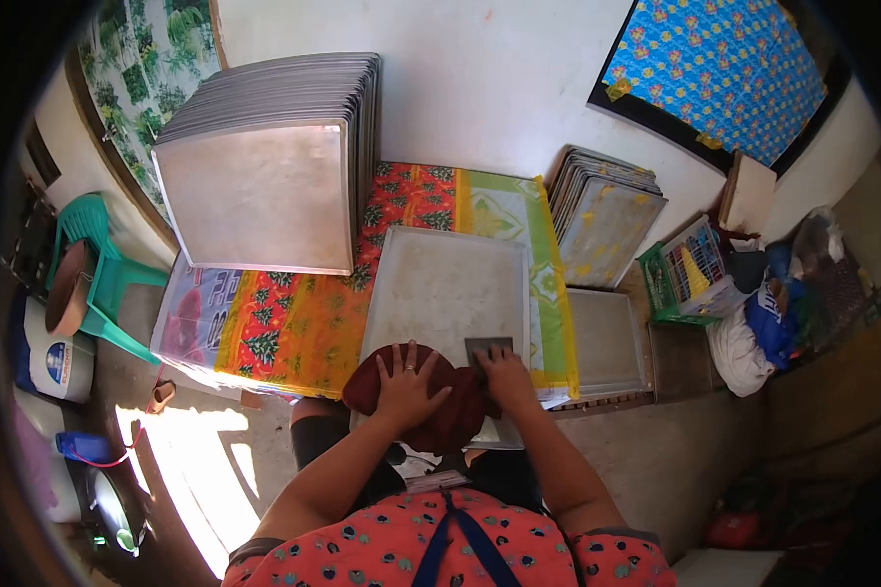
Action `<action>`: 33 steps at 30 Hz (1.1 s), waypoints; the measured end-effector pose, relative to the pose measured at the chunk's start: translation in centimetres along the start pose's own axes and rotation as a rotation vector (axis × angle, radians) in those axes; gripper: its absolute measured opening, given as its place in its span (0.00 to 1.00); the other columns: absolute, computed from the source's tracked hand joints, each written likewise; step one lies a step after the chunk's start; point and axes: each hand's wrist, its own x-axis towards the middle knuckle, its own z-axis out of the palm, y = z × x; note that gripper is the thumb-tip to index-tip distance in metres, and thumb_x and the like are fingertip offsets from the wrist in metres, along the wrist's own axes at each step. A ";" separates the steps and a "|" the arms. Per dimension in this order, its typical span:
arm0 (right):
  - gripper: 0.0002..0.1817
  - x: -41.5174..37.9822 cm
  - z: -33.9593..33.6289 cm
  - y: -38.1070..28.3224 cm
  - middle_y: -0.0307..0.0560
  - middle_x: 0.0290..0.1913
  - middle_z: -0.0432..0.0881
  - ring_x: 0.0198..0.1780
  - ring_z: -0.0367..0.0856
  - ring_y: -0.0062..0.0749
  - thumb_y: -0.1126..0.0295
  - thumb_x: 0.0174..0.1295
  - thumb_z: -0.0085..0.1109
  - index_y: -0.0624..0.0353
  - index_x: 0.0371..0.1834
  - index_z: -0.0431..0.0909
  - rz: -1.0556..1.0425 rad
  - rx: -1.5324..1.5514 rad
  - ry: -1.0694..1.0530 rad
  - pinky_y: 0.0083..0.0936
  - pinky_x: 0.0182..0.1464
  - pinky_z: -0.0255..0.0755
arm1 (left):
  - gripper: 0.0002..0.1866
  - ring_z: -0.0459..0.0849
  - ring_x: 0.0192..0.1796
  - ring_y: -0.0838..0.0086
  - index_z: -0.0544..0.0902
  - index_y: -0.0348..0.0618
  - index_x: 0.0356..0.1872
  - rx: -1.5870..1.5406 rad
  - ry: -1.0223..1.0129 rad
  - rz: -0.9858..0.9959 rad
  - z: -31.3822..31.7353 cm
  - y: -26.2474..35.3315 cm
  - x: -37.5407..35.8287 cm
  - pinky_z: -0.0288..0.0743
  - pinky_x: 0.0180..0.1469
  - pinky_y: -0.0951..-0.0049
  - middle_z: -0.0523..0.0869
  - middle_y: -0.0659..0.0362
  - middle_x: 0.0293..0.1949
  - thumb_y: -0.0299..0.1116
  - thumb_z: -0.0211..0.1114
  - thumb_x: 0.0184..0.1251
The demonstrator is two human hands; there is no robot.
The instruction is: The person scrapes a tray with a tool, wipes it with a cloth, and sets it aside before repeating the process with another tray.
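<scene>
I am seeing left hand (408, 388) spreading open fingers over rounded maroon cloth bundle (460, 416) at near end of pale rectangular metal tray (450, 284); right hand (504, 377) is gripping flat grey rectangular blade (487, 343) (work underway; amount done or left unclear).

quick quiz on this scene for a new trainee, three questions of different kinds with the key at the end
1. True or false: the left hand is spread on top of the dark red bundle.

2. What do the fingers of the right hand touch?
a) the green chair
b) the flat grey piece
c) the blue flowered cloth

3. Fill in the missing word: of the two upright stacks, the left stack and the right stack, the bigger is the ____ one.

Key: 1. true; 2. b; 3. left
</scene>
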 end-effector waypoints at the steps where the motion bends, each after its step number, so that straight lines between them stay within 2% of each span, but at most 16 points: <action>1: 0.25 -1.5 0.7 -0.4 0.55 0.53 0.76 0.53 0.75 0.50 0.73 0.57 0.49 0.50 0.60 0.73 -0.015 -0.012 0.016 0.40 0.56 0.71 | 0.39 0.45 0.74 0.37 0.64 0.55 0.70 0.003 0.003 0.000 -0.1 0.0 0.0 0.33 0.68 0.29 0.53 0.40 0.73 0.63 0.55 0.60; 3: 0.25 -3.7 0.9 -1.3 0.56 0.55 0.75 0.54 0.75 0.51 0.74 0.56 0.49 0.50 0.61 0.72 -0.036 -0.033 0.044 0.40 0.57 0.70 | 0.39 0.46 0.74 0.36 0.64 0.55 0.70 0.012 -0.001 0.006 -0.1 0.1 0.1 0.32 0.68 0.29 0.53 0.39 0.72 0.63 0.55 0.60; 5: 0.26 -3.2 0.2 -1.0 0.57 0.57 0.74 0.56 0.74 0.52 0.75 0.57 0.48 0.50 0.62 0.72 0.018 0.007 -0.021 0.41 0.57 0.70 | 0.39 0.46 0.74 0.36 0.64 0.54 0.70 0.004 0.002 0.014 0.0 0.1 0.0 0.32 0.68 0.29 0.54 0.38 0.72 0.62 0.55 0.61; 9: 0.26 4.3 -0.1 2.4 0.56 0.56 0.75 0.55 0.76 0.53 0.77 0.56 0.48 0.48 0.61 0.72 0.160 0.022 -0.056 0.42 0.53 0.74 | 0.39 0.46 0.74 0.37 0.64 0.52 0.70 -0.022 0.007 0.015 -0.1 0.0 0.0 0.33 0.68 0.29 0.54 0.38 0.72 0.62 0.55 0.61; 11: 0.26 9.1 1.0 5.5 0.56 0.54 0.76 0.53 0.77 0.53 0.77 0.56 0.47 0.47 0.60 0.74 0.166 -0.015 0.029 0.43 0.50 0.75 | 0.39 0.46 0.74 0.37 0.65 0.52 0.69 -0.027 0.008 0.012 -0.1 0.0 -0.1 0.33 0.68 0.29 0.54 0.38 0.72 0.63 0.54 0.61; 15: 0.25 15.0 -1.2 6.8 0.58 0.55 0.76 0.52 0.77 0.54 0.76 0.58 0.45 0.46 0.61 0.72 0.227 0.048 -0.182 0.44 0.48 0.76 | 0.40 0.45 0.74 0.38 0.63 0.55 0.70 -0.012 -0.001 0.003 0.0 -0.2 -0.1 0.33 0.68 0.30 0.52 0.39 0.73 0.64 0.54 0.61; 16: 0.25 15.6 -1.5 6.8 0.58 0.55 0.76 0.52 0.78 0.54 0.76 0.59 0.45 0.45 0.61 0.72 0.235 0.061 -0.223 0.45 0.47 0.76 | 0.39 0.45 0.74 0.37 0.65 0.52 0.69 -0.042 0.008 0.014 0.0 -0.2 -0.1 0.33 0.67 0.29 0.53 0.38 0.72 0.63 0.53 0.62; 19: 0.25 11.8 1.4 4.4 0.60 0.56 0.75 0.53 0.77 0.56 0.74 0.59 0.46 0.47 0.62 0.70 0.176 -0.056 -0.060 0.46 0.48 0.74 | 0.39 0.45 0.74 0.37 0.65 0.52 0.70 -0.042 0.005 0.008 0.1 -0.2 -0.1 0.33 0.67 0.29 0.53 0.38 0.72 0.63 0.53 0.62; 21: 0.22 7.3 2.3 2.2 0.61 0.59 0.74 0.56 0.75 0.57 0.70 0.62 0.45 0.50 0.61 0.72 0.101 -0.063 -0.052 0.48 0.52 0.72 | 0.39 0.44 0.74 0.37 0.63 0.54 0.70 -0.012 0.001 0.007 -0.2 -0.1 0.0 0.32 0.68 0.30 0.52 0.39 0.73 0.63 0.54 0.61; 25: 0.25 -1.0 2.1 -1.8 0.62 0.60 0.73 0.57 0.74 0.57 0.71 0.61 0.46 0.50 0.64 0.70 -0.006 -0.092 -0.019 0.45 0.57 0.69 | 0.39 0.44 0.75 0.37 0.63 0.55 0.70 -0.011 0.000 0.014 0.0 -0.2 -0.1 0.32 0.69 0.31 0.51 0.39 0.73 0.63 0.54 0.61; 26: 0.25 -1.9 2.0 -2.1 0.62 0.60 0.73 0.57 0.73 0.57 0.71 0.61 0.46 0.50 0.64 0.70 -0.023 -0.092 -0.024 0.45 0.57 0.69 | 0.38 0.46 0.74 0.37 0.66 0.53 0.69 -0.024 0.040 0.030 0.1 -0.2 -0.1 0.34 0.67 0.28 0.54 0.38 0.72 0.62 0.54 0.61; 29: 0.25 -0.3 -0.2 -1.9 0.61 0.59 0.73 0.58 0.73 0.56 0.72 0.61 0.45 0.50 0.64 0.69 0.013 -0.018 -0.072 0.45 0.57 0.69 | 0.39 0.46 0.74 0.37 0.65 0.53 0.69 -0.012 0.035 0.029 0.0 -0.2 -0.1 0.34 0.67 0.28 0.54 0.39 0.72 0.63 0.55 0.61; 31: 0.25 3.7 0.4 0.3 0.61 0.60 0.73 0.57 0.73 0.56 0.71 0.61 0.46 0.51 0.63 0.70 0.080 -0.018 -0.119 0.45 0.56 0.70 | 0.39 0.46 0.74 0.37 0.65 0.54 0.69 -0.031 0.023 0.026 0.1 -0.3 -0.1 0.34 0.67 0.29 0.54 0.38 0.72 0.63 0.54 0.61; 33: 0.26 8.2 0.7 3.1 0.59 0.55 0.76 0.55 0.76 0.56 0.74 0.59 0.47 0.50 0.64 0.70 0.160 -0.050 -0.092 0.43 0.52 0.74 | 0.39 0.46 0.74 0.38 0.65 0.54 0.70 -0.045 0.019 0.018 0.0 -0.4 -0.2 0.33 0.68 0.29 0.54 0.38 0.72 0.64 0.54 0.61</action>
